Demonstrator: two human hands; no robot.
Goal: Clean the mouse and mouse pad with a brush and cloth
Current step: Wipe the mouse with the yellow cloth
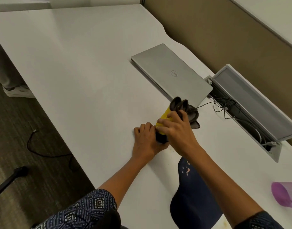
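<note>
A dark mouse pad (177, 104) is lifted off the white desk (85, 66) and curled, its upper end folded into loops. My left hand (146, 142) grips its black lower end. My right hand (175, 129) presses a yellow cloth (165, 116) against the pad's middle. Just behind the pad lies a dark wired mouse (194, 113), partly hidden, with its thin cable running right. I cannot make out a brush.
A closed silver laptop (171, 75) lies behind the hands. An open cable tray (251, 103) with wires is at the right. A dark blue patterned cloth (191, 199) and a purple container (285, 196) sit near me. Someone's shoe (18, 92) stands on the floor at the left.
</note>
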